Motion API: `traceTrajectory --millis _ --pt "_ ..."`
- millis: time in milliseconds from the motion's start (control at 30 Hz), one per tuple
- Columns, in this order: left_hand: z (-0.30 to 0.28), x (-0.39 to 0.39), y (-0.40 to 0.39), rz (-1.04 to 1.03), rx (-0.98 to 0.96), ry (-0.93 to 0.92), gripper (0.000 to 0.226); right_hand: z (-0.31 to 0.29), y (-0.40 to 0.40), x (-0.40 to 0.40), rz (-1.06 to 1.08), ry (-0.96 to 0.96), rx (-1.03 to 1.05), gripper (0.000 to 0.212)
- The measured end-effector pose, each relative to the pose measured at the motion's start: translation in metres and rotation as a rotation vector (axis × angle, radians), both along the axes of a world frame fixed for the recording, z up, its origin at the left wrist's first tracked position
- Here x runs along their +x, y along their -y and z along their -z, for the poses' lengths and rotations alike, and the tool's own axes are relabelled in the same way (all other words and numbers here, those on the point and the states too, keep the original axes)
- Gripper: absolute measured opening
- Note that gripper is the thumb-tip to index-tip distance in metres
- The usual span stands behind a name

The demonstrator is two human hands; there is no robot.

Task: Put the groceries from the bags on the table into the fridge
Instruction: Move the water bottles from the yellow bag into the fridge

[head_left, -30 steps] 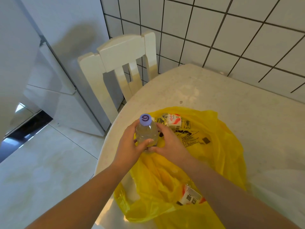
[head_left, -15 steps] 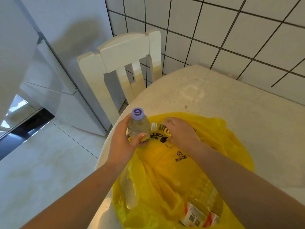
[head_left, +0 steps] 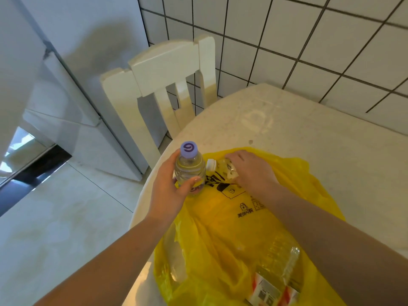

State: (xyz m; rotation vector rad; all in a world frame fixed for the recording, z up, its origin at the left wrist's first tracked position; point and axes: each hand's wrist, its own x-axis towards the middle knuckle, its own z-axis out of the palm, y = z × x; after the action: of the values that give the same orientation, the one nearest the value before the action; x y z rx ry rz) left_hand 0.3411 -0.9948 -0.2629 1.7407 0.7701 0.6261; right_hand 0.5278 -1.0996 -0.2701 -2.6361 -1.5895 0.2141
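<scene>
My left hand (head_left: pixel 167 186) grips a clear bottle with a purple cap (head_left: pixel 189 167), held upright over the table's left edge. My right hand (head_left: pixel 249 167) closes on a second clear bottle with a white cap (head_left: pixel 217 166) that lies at the far rim of the yellow plastic bag (head_left: pixel 231 228). A third bottle with a red and white label (head_left: pixel 276 277) lies in the bag near the bottom edge of the view. The fridge (head_left: pixel 72 69) stands at the left, its doors shut.
A white wooden chair (head_left: pixel 163 85) stands between the fridge and the round pale table (head_left: pixel 309 133). A white tiled wall (head_left: pixel 287 40) runs behind the table. Pale floor tiles (head_left: pixel 55 217) fill the lower left.
My right hand let go of the purple-capped bottle and reached to the white-capped bottle at the bag's far rim. My left hand kept the purple-capped bottle and shifted slightly left.
</scene>
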Motion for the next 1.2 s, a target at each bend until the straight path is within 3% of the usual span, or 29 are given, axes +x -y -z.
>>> traceTrajectory --millis 133,267,433,867,1200 --pt "-0.006 0.003 0.000 -0.005 0.001 0.004 0.059 -0.042 0.022 0.001 0.146 -0.202 0.185 0.065" --pt "-0.018 0.006 0.005 0.043 -0.006 0.036 0.059 -0.059 0.044 0.000 0.354 -0.502 0.523 0.066" --pt "-0.023 0.000 0.021 0.132 -0.004 0.040 0.060 -0.058 0.072 -0.024 0.370 -0.786 0.732 0.069" --pt "0.004 -0.013 0.045 0.229 0.027 -0.119 0.073 -0.024 0.089 -0.048 0.331 -0.766 0.608 0.085" --pt "-0.019 -0.020 0.048 0.089 -0.005 -0.017 0.063 -0.045 0.085 -0.058 0.324 -0.720 0.670 0.082"
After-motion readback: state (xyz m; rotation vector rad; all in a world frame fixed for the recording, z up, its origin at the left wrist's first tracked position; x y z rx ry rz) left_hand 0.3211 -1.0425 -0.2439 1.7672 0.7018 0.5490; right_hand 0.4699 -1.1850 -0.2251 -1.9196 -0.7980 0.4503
